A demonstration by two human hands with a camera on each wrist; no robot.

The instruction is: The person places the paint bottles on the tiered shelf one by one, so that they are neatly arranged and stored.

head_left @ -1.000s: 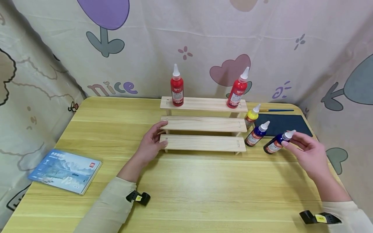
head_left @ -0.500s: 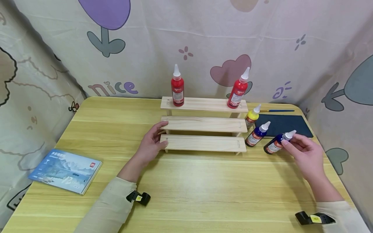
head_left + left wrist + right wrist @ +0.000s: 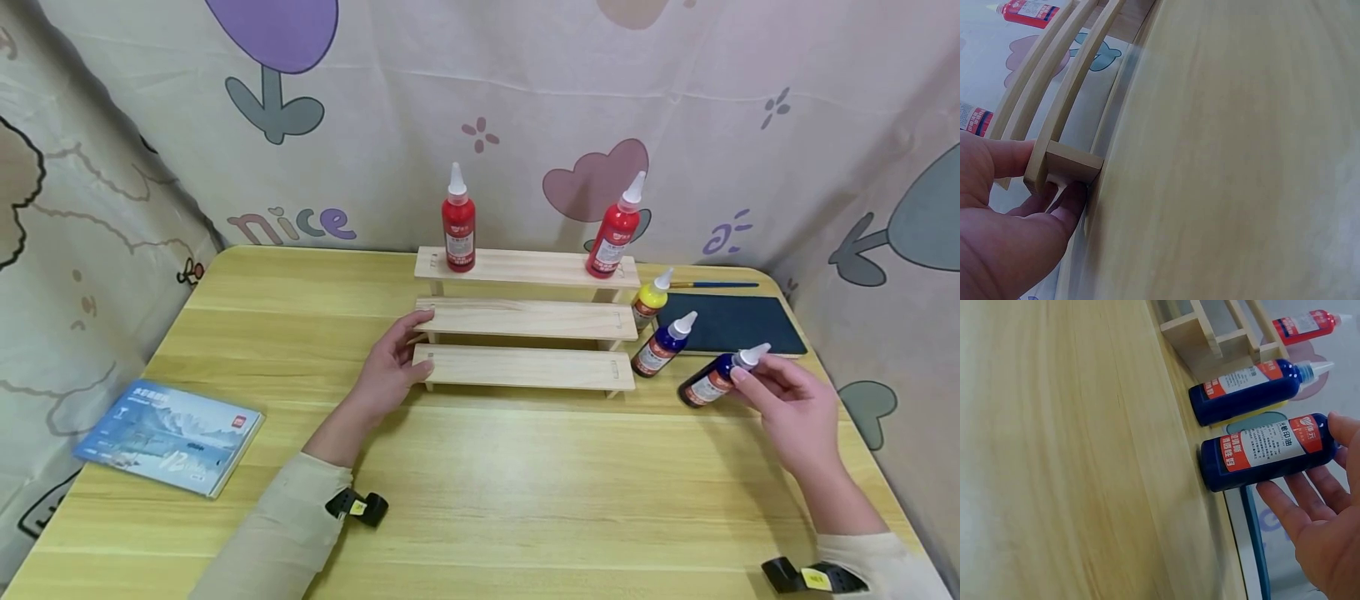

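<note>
- Three-tier wooden stand (image 3: 525, 320): upright towards the rear of the worktop (image 3: 525, 475); clock positions below are taken from it, head view.
- Left hand (image 3: 384, 368): between 8 and 9 o'clock; grips the stand's 9 o'clock end, thumb on the lowest tier.
- Right hand (image 3: 797, 402): between 3 and 4 o'clock; pinches the blue ink bottle (image 3: 708, 387) near its white nozzle cap. Base contact with the worktop: cannot tell.
- Second blue ink bottle (image 3: 655, 356): 3 o'clock, between stand and gripped bottle.
- Yellow bottle (image 3: 649, 300): 3 o'clock, just beside the stand.
- Red bottles (image 3: 459, 233), two: top tier, 11 and 2 o'clock.
- Dark flat pad (image 3: 735, 323): 3 o'clock; paintbrush (image 3: 712, 285) at its far edge.
- Blue-covered book (image 3: 171, 437): between 8 and 9 o'clock, well apart.
</note>
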